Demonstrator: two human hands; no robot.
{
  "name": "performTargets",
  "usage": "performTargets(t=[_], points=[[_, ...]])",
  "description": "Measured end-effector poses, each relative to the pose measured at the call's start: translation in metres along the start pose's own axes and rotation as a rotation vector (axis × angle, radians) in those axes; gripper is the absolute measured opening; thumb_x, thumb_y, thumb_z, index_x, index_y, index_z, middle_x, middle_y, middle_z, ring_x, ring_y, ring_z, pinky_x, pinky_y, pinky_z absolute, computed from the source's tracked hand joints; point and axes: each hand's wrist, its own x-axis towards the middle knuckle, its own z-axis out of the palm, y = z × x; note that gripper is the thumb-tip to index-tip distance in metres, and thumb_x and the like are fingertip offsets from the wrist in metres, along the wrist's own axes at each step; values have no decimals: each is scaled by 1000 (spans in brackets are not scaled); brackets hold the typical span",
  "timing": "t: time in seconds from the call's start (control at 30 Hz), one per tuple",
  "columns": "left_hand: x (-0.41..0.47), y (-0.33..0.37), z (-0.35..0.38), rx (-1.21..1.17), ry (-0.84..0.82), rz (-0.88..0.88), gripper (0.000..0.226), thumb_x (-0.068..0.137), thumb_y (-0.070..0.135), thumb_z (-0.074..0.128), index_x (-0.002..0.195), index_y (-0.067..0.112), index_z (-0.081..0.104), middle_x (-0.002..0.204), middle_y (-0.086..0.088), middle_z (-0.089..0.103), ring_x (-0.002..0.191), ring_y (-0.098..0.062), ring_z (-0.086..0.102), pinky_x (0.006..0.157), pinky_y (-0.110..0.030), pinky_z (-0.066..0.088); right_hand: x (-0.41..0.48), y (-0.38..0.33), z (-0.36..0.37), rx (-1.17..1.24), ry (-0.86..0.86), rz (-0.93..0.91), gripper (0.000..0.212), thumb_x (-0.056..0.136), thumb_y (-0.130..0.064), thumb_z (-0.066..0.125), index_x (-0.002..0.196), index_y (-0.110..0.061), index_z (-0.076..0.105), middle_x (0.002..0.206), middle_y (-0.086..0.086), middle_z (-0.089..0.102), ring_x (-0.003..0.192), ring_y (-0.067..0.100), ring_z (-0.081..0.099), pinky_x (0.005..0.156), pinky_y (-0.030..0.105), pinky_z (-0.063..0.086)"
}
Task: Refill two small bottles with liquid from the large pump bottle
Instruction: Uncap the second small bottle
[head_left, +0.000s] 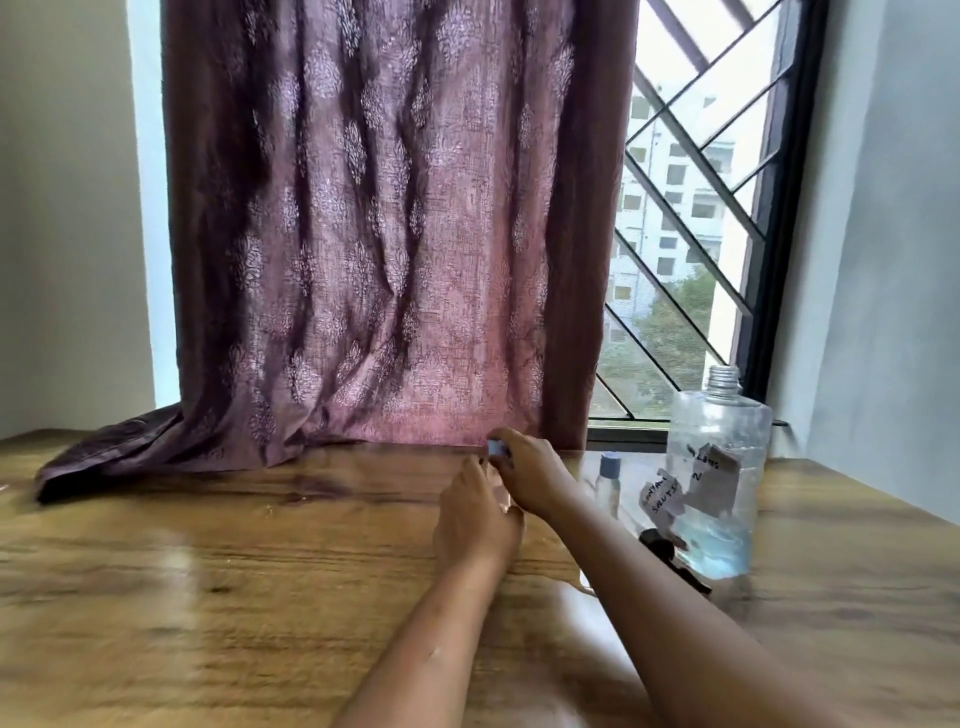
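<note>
Small bottle (503, 495) gripped in our left hand (475, 519); right hand (524, 475) pinches blue cap (496, 448) above it; large bottle (719, 483) open-necked nearby.

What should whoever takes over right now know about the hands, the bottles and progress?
The left hand grips a small bottle, mostly hidden. The right hand pinches its blue cap; going on or off, unclear.
The second small bottle stands capped beside the large bottle, which is open-necked with blue liquid low; the dark pump lies by its base on the table.
Done: pump removed. Left: check both fill levels, finish refilling, recap, refit pump.
</note>
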Motion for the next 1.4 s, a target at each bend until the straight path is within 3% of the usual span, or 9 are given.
performTargets(t=[0.23,0.4,0.67,0.8,0.9,1.0,1.13,1.27,1.4], points=[[-5,5,3,29,-17,-24,59,75,31,68,124,16,38,123,-5,50,120,-28,44,93,-41,40,-13,-14,-20,34,29,-33,12,79,-18,65,86,-8,64,79,4,58,76,17,51,64,24,34],[-8,15,0,-396,-51,63,59,81,14,61,129,19,27,108,-8,67,92,-29,65,76,-40,51,-39,-18,-43,67,48,-46,16,76,-18,66,90,-11,68,81,-1,59,79,13,53,66,23,37],[-8,26,-4,-848,-186,-84,60,60,16,63,109,8,29,79,-6,54,45,-6,46,37,-21,35,-52,-10,-60,330,-109,-140,19,77,-14,73,95,-21,71,83,-8,67,77,-1,57,74,19,47],[-7,22,-7,-837,-216,-77,51,72,2,68,107,12,32,81,-6,54,54,-11,45,39,-20,36,-50,0,-64,389,-144,-161,36,78,-7,70,107,-28,65,99,-4,68,83,6,61,77,23,51],[-9,19,-6,-751,-241,-51,55,78,1,69,114,16,30,72,-5,49,56,-13,44,40,-19,39,-51,15,-74,212,-17,-128,42,80,-10,71,120,-19,60,106,-3,65,82,11,59,71,6,44],[-11,16,-5,-678,-226,-7,69,69,11,77,116,19,27,77,-8,52,58,-14,47,48,-26,43,-52,9,-78,195,-6,-87,14,89,-22,61,94,-11,69,81,-2,65,72,15,59,63,18,46],[-13,16,2,-662,-213,86,60,65,-2,74,103,14,30,90,-7,57,60,3,55,50,-14,42,-58,-16,-68,44,-126,-185,35,85,-34,64,55,-27,48,57,-11,48,57,7,48,52,17,32],[-14,17,-2,-664,-217,166,60,64,6,74,104,24,34,106,-8,54,74,-1,55,60,-18,45,-57,-16,-65,86,-107,-263,11,79,-25,71,74,-25,61,65,-12,52,58,-2,47,56,7,35],[-13,12,0,-690,-292,147,73,59,8,72,115,9,24,112,-6,58,83,-12,57,61,-17,46,-54,-6,-67,198,-172,-241,16,73,-12,75,87,-20,71,74,-15,62,65,-7,54,66,7,40]])
